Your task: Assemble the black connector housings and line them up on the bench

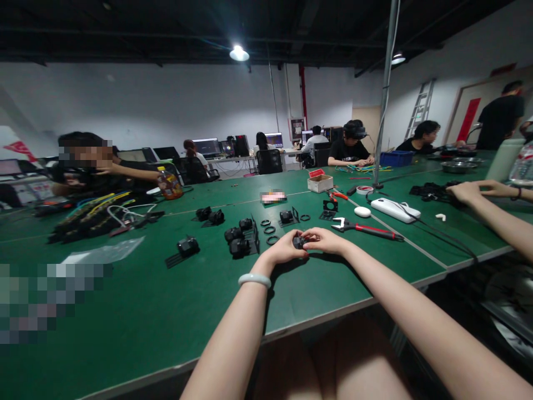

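Note:
Between my two hands is a small black round part (298, 242), partly hidden by the fingers, just over the green table (325, 300). My left hand (283, 248), with a pale bangle on its wrist, is closed around it from the left. My right hand (327, 241) pinches it from the right. Just beyond my hands stands a black part on a bracket (287, 216), with a black ring (305, 218) beside it. Several more rings (270, 230) lie left of that. Further left sit several black bracketed parts (239, 247).
An adjustable wrench (368, 229) lies to the right, near a white power bank-like block (395, 210) with a cable. A small box (320, 182) stands further back. Wire bundles (89, 219) and a drink bottle (170, 184) are left. A co-worker's hands (470, 191) are at right.

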Available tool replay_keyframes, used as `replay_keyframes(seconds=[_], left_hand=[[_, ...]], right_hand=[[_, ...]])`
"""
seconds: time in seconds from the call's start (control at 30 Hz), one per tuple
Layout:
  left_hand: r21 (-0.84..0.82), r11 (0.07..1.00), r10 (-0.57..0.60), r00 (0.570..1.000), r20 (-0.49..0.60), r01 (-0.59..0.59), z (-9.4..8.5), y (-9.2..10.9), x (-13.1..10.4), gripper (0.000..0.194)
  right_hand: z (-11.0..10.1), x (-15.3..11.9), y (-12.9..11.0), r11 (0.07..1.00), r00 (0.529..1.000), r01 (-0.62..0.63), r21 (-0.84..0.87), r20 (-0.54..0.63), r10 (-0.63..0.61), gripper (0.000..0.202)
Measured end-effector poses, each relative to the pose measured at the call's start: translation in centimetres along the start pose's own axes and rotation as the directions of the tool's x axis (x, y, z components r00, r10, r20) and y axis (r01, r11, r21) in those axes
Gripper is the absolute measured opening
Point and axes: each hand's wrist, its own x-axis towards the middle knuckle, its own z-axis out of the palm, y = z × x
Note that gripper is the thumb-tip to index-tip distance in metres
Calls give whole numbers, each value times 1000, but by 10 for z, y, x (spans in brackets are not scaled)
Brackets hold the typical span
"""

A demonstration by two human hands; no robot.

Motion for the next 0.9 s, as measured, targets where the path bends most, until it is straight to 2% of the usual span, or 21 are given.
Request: replay_keyframes(seconds=[0.43, 0.63, 0.77, 0.9], left_hand=[[-10, 1000, -3, 1000, 3, 3, 0, -1, 1, 50], [-29, 999, -18, 1000, -14, 17, 0, -5, 2, 55], [-60, 998, -6, 1000, 3, 6, 1, -7, 3, 53], [-45, 999, -8, 1000, 6, 9, 1, -5, 2, 48]], right_hand=[[0, 1, 1, 997, 1000, -14, -75, -19, 13, 35], [-3, -3, -6, 999, 1000, -13, 36, 5, 13, 48], [-1, -4, -7, 993, 999, 25, 112, 26, -28, 47], [0, -3, -6, 994, 999, 23, 107, 24, -26, 43]])
